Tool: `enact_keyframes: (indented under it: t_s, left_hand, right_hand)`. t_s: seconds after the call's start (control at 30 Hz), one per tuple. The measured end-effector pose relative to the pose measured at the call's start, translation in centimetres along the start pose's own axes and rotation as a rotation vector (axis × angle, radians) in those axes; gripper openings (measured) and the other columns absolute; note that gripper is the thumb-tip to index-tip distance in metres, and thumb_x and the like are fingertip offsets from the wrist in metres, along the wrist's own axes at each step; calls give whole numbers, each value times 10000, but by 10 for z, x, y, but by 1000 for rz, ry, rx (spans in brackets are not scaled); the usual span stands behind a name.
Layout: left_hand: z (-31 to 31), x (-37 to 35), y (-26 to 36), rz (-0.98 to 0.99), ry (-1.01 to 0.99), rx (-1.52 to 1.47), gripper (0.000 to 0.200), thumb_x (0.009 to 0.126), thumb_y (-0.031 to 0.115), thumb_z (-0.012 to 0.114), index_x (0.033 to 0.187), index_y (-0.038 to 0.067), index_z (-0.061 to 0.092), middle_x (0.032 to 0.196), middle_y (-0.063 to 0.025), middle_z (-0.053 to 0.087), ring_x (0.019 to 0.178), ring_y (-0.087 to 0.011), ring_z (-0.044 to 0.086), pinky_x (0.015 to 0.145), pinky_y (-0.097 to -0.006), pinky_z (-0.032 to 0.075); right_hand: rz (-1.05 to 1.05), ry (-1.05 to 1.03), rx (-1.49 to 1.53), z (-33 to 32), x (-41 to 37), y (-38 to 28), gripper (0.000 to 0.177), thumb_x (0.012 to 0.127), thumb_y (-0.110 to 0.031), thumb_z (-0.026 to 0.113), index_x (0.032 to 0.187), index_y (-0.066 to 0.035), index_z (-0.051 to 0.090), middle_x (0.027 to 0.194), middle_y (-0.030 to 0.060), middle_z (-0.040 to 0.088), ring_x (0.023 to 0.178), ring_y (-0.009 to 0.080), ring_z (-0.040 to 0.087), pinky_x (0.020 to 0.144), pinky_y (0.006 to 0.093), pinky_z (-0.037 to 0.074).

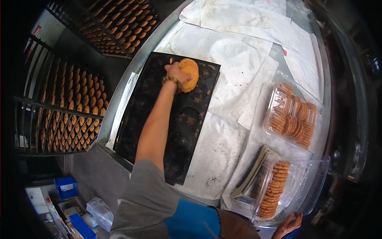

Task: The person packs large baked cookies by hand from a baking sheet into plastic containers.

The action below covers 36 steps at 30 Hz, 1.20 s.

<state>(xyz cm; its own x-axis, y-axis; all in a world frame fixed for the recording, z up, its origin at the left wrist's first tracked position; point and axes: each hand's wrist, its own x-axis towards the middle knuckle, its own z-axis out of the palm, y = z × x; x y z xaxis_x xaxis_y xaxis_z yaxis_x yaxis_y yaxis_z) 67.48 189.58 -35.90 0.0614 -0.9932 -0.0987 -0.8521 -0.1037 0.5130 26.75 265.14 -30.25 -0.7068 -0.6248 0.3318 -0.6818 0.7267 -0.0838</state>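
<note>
My left hand (175,73) reaches over the far end of a black baking tray (153,111), closed on golden-brown cookies (189,75) that overlap one another. A beaded bracelet circles that wrist. Crumbs and brown residue mark the tray's shallow round hollows. At the lower right, my right hand (288,226) is beside the near edge of a clear plastic box (296,199), fingers apart and fingertips right at its rim. Inside this box stands one long row of cookies (275,189) on edge.
Another clear box (314,123) packed with cookie rows sits farther back on the right. White paper sheets (234,51) cover the table. A narrow metal-edged box (254,175) lies beside the near container. Racks of cookies (83,91) stand left; blue boxes (66,187) are at lower left.
</note>
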Motion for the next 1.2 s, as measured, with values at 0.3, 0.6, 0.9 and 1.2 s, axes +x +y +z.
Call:
enact_keyframes:
  t_s: [0.3, 0.6, 0.9, 1.2]
  left_hand:
    - [32, -86, -4, 258, 292, -131, 656, 671, 273, 943, 1184, 51, 599, 1180, -153, 692, 1076, -321, 687, 958, -407, 550]
    - [-48, -235, 51, 361, -42, -1024, 664, 804, 70, 860, 1366, -21, 518, 1288, -135, 647, 1185, -215, 645, 1004, -358, 545]
    - [-34, -480, 216, 329, -720, -1452, 702, 962, 198, 735, 1537, -12, 390, 1384, -155, 596, 1247, -223, 606, 1049, -376, 518]
    - [64, -563, 255, 478, -589, -1097, 758, 1040, 539, 552, 1446, -96, 466, 1355, -238, 509, 1304, -386, 503, 1126, -437, 395]
  right_hand:
    - [-69, 55, 51, 0, 2, 3, 326, 989, -147, 646, 1276, -7, 582, 1365, 213, 576, 1303, 403, 484, 1110, 514, 358]
    - [-24, 155, 563, -53, 51, -69, 343, 936, -11, 642, 1273, 51, 616, 1369, 196, 593, 1235, 330, 565, 1075, 418, 440]
    - [129, -560, 1677, -105, 113, -155, 697, 985, -356, 700, 1505, -2, 400, 1417, 163, 541, 1312, 259, 530, 1120, 394, 416]
    - [267, -461, 1687, -98, 108, -96, 698, 878, -127, 837, 1434, 52, 454, 1272, 151, 654, 1137, 222, 664, 999, 345, 547]
